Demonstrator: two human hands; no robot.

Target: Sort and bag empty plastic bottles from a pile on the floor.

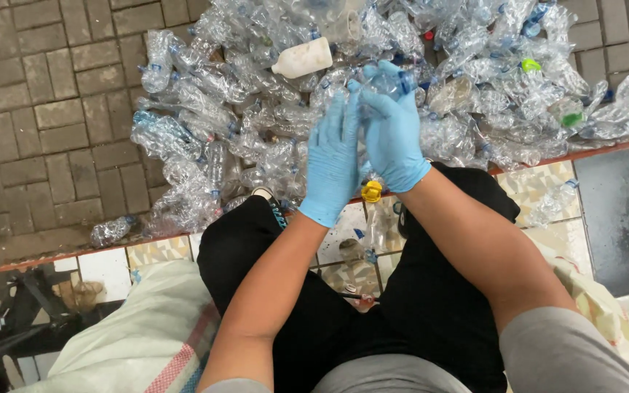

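**A:** What were the hands doing?

**B:** Both wore light blue gloves and met over the person's lap, above black trousers. The right hand was closed around a crushed clear plastic bottle with a blue cap, gripping it from below. The left hand stood just beside it with its fingers straight and close together, its palm turned toward the right hand; I could not tell whether it touched the bottle.

**A:** How did the bottle lie?

**B:** It stuck out past the right fingertips, away from the person's body. Its long axis ran roughly away from the person, tilted to their right, with the capped end pointing toward the heap. The right hand was the nearer one, since it held the bottle.

**A:** What lay around them?

**B:** A large heap of crushed clear plastic bottles covered the grey brick paving ahead. An opaque white plastic bottle lay on top, beyond the hands. A yellow bottle cap showed just below the wrists. A white woven sack sat by the left knee.
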